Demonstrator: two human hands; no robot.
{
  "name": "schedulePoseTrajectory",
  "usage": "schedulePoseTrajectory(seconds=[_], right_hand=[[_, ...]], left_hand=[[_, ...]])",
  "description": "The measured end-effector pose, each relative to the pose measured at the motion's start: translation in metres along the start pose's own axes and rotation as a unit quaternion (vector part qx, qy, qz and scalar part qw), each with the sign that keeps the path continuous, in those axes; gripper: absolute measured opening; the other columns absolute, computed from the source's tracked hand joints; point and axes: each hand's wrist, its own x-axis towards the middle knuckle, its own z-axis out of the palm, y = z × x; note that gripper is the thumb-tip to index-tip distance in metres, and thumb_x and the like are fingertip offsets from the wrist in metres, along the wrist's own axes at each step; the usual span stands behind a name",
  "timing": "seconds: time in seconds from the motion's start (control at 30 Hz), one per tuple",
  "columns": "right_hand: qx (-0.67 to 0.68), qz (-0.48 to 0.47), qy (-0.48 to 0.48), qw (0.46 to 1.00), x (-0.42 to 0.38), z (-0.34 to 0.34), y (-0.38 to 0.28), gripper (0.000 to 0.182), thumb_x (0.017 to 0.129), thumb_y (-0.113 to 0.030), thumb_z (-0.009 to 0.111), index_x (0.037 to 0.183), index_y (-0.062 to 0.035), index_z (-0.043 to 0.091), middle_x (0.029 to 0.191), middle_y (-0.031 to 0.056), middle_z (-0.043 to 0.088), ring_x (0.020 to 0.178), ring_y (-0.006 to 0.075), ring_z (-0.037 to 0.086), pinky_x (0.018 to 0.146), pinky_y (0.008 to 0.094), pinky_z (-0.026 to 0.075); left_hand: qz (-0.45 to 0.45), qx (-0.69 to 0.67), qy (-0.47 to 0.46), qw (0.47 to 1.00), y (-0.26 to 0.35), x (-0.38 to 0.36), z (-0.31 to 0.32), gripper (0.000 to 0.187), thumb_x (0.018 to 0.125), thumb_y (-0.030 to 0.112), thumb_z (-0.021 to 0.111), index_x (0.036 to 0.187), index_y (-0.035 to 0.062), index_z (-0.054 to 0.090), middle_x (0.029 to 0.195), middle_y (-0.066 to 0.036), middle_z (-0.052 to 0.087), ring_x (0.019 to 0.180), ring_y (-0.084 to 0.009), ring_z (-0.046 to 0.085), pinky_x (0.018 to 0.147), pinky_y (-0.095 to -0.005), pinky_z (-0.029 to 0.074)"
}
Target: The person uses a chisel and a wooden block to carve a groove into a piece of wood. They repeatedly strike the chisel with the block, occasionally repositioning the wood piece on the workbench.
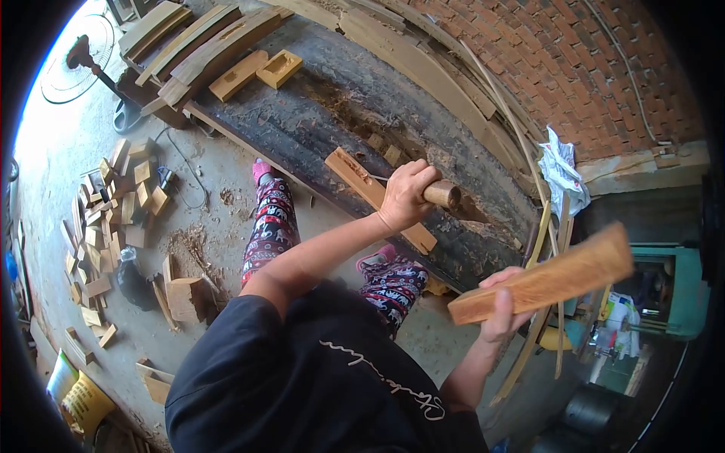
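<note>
My left hand point(408, 195) is wrapped round the wooden handle point(442, 194) of a chisel, whose thin blade points at a slot in a narrow plank point(358, 178). That plank lies along the near edge of the dark, worn workbench point(279, 113). My right hand point(504, 306) grips a thick wooden block point(544, 279) near its lower end. The block is raised to the right of the bench, and its far end is blurred by motion. Part of the blade is hidden behind my left fingers.
Two hollowed wood pieces point(279, 68) and long curved boards point(226, 45) lie at the bench's far left. Cut blocks point(98, 241) are heaped on the floor at left, near a fan point(79, 54). A white plastic bag point(563, 174) and green machine point(683, 291) stand right.
</note>
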Motion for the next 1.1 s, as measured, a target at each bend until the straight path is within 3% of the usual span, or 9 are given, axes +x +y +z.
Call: schedulePoseTrajectory(seconds=[0.13,0.2,0.47,0.53,0.57,0.8,0.97,1.0,1.1], right_hand=[[-0.177,0.058,-0.130,0.974,0.014,-0.001,0.045,0.064,0.082,-0.018,0.069,0.136,0.0007,0.039,0.097,0.0141,0.055,0.077,0.0197,0.060,0.072,0.0326,0.052],[-0.050,0.302,-0.193,0.932,0.028,0.007,0.055,0.058,0.080,-0.023,0.076,0.126,-0.0031,0.047,0.108,0.0108,0.059,0.096,0.0204,0.059,0.089,0.0361,0.047],[0.074,0.116,-0.124,0.983,0.077,0.010,0.016,0.040,0.088,-0.021,0.065,0.120,-0.0021,0.050,0.090,0.0092,0.058,0.073,0.0174,0.060,0.069,0.0322,0.053],[-0.145,0.060,-0.242,0.958,0.088,0.022,0.037,0.043,0.086,-0.022,0.068,0.119,-0.0011,0.051,0.097,0.0079,0.059,0.083,0.0168,0.060,0.076,0.0306,0.051],[-0.090,0.269,-0.269,0.921,0.089,0.020,0.041,0.051,0.083,-0.023,0.072,0.123,-0.0011,0.050,0.105,0.0070,0.058,0.091,0.0163,0.059,0.081,0.0298,0.050],[0.119,0.217,-0.166,0.954,0.090,0.015,0.038,0.051,0.084,-0.020,0.069,0.127,-0.0022,0.048,0.100,0.0067,0.058,0.088,0.0134,0.059,0.074,0.0281,0.051],[-0.076,0.257,-0.217,0.939,0.091,0.021,0.056,0.049,0.084,-0.023,0.072,0.122,-0.0018,0.049,0.102,0.0078,0.057,0.094,0.0162,0.057,0.084,0.0321,0.047],[-0.073,0.257,-0.196,0.944,0.087,0.012,0.060,0.050,0.084,-0.024,0.072,0.123,-0.0018,0.049,0.105,0.0083,0.057,0.095,0.0160,0.056,0.084,0.0317,0.047],[-0.041,0.296,-0.129,0.946,0.059,0.001,0.065,0.051,0.085,-0.024,0.072,0.125,-0.0019,0.049,0.109,0.0089,0.056,0.097,0.0157,0.055,0.084,0.0311,0.047]], left_hand=[[-0.018,-0.013,0.011,1.000,-0.002,0.007,0.005,0.026,0.066,0.002,0.071,0.088,0.0092,0.058,0.080,-0.011,0.055,0.080,-0.0350,0.058,0.069,-0.0443,0.047],[-0.060,-0.005,0.003,0.998,-0.002,0.010,0.005,0.026,0.067,0.001,0.069,0.089,0.0088,0.058,0.082,-0.012,0.056,0.082,-0.0360,0.059,0.071,-0.0455,0.048],[-0.137,-0.009,0.047,0.989,-0.001,0.032,0.005,0.025,0.071,0.006,0.072,0.092,0.0092,0.058,0.086,-0.011,0.060,0.085,-0.0373,0.061,0.073,-0.0453,0.049],[-0.148,-0.004,0.047,0.988,-0.002,0.037,0.006,0.023,0.074,0.008,0.072,0.092,0.0089,0.058,0.087,-0.012,0.061,0.087,-0.0378,0.061,0.073,-0.0452,0.049],[-0.158,0.004,0.055,0.986,-0.004,0.037,0.007,0.023,0.075,0.008,0.072,0.092,0.0088,0.058,0.088,-0.012,0.061,0.087,-0.0377,0.062,0.073,-0.0452,0.049],[-0.168,0.001,0.051,0.984,-0.010,0.039,0.008,0.023,0.076,0.009,0.072,0.093,0.0089,0.057,0.090,-0.012,0.062,0.090,-0.0377,0.062,0.074,-0.0454,0.049],[-0.212,-0.008,0.036,0.977,-0.013,0.049,0.010,0.021,0.075,0.011,0.073,0.091,0.0088,0.059,0.089,-0.014,0.065,0.088,-0.0398,0.063,0.074,-0.0454,0.050],[-0.206,0.001,0.033,0.978,-0.026,0.048,0.012,0.020,0.081,0.013,0.076,0.095,0.0077,0.062,0.087,-0.010,0.068,0.074,-0.0215,0.065,0.068,-0.0340,0.051],[-0.260,-0.131,0.037,0.956,-0.033,0.063,-0.010,0.022,0.081,0.015,0.079,0.089,0.0066,0.061,0.082,0.000,0.063,0.067,-0.0111,0.059,0.063,-0.0272,0.049]])
